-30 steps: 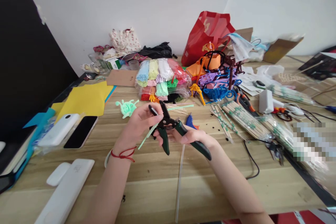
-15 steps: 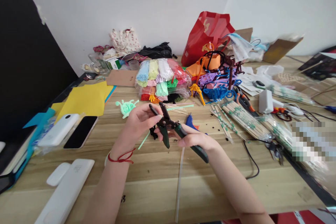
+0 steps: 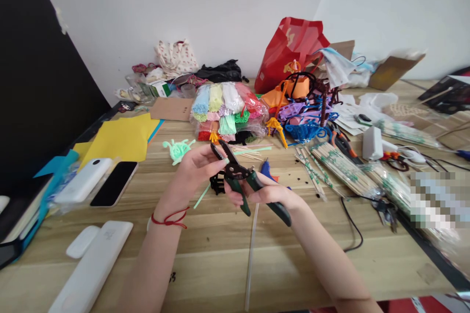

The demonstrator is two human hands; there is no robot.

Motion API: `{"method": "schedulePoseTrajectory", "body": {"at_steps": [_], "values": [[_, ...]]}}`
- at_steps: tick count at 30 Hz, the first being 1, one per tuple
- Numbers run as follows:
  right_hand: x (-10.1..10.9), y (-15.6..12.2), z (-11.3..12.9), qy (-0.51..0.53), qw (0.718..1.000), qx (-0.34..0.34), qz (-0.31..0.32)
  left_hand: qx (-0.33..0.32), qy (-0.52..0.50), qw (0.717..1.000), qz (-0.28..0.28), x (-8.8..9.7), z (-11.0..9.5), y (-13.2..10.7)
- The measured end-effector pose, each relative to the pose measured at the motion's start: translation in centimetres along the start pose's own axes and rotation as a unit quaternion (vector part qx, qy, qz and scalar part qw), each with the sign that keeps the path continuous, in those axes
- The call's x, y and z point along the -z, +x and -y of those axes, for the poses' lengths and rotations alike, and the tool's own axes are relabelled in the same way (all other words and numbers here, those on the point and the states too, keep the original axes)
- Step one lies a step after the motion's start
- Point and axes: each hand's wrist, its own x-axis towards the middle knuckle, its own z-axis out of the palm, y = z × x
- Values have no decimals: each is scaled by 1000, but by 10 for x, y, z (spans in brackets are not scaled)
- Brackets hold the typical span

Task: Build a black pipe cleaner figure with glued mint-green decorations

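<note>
Pliers (image 3: 237,172) squeezed narrower, in R hand (image 3: 270,191), L hand (image 3: 193,171) w/ grn stem (image 3: 201,197)

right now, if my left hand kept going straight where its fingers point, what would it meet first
Your left hand would likely meet the jaws of the pliers first; the thumb tip already looks to be at them, though depth is hard to judge.

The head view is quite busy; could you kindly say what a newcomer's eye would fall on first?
The large red bag at the back, right of centre, probably comes first. Next, perhaps, come the pliers in the right hand, mid-view, and the yellow sheets at the left.
</note>
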Motion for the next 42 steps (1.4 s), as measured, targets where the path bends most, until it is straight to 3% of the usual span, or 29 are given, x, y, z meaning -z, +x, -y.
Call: {"method": "schedulePoseTrajectory", "body": {"at_steps": [7, 22, 31, 35, 37, 38, 39, 42], "values": [[0, 2, 1, 74, 996, -42, 4, 43, -25, 999, 1, -2, 5, 3], [0, 3, 2, 120, 989, -82, -25, 43, -22, 999, -17, -2, 7, 6], [9, 6, 4, 108, 994, -27, -21, 27, 78, 996, -41, 6, 14, 11], [16, -16, 22, -32, 993, 43, -103, 11, 206, 978, -26, 27, 21, 16], [24, -32, 29, -205, 962, 18, -181, 24, 271, 962, -11, 41, 28, 18], [30, -41, 30, -308, 927, -13, -216, 34, 298, 954, 0, 48, 32, 18], [38, -50, 27, -409, 876, -41, -253, 52, 320, 946, 10, 55, 37, 18], [70, -78, 6, -633, 680, -132, -345, 117, 349, 929, 27, 70, 50, 18]]}}
